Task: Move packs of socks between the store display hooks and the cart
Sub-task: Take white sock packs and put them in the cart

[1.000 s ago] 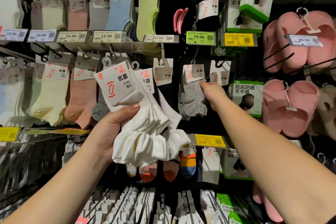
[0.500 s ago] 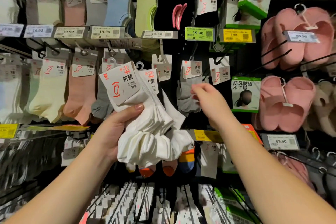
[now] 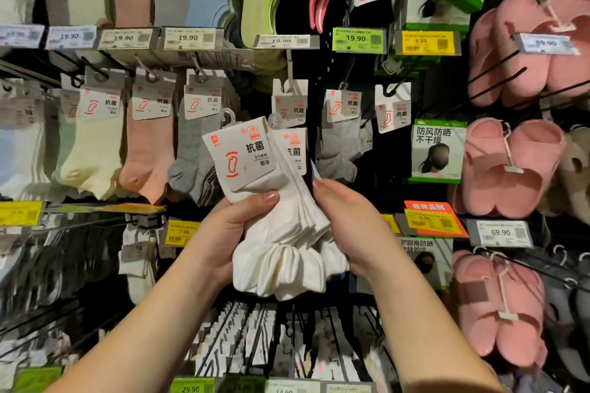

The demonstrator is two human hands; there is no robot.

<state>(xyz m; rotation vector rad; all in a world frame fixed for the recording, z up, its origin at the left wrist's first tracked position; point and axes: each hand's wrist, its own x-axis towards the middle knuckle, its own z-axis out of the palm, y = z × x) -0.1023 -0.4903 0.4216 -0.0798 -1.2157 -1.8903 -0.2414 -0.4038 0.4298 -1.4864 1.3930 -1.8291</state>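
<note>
Both hands are on the white sock packs (image 3: pixel 281 226): left hand (image 3: pixel 223 233) grips them from the left with its thumb across the front, right hand (image 3: pixel 348 223) curls round the right edge, grey hanging socks (image 3: pixel 338 143) just above it.

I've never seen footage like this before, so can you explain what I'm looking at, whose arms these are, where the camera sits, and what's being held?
There is no machine here: the arms belong to a person wearing a camera on the head, so the single view looks forward and down at their own hands. They face a store wall of hooks hung with sock packs and pink slippers. The left hand grips a bundle of white sock packs, thumb across the front. The right hand holds the same bundle from the other side. Price tags sit on strips between the rows. No cart is visible.
</note>
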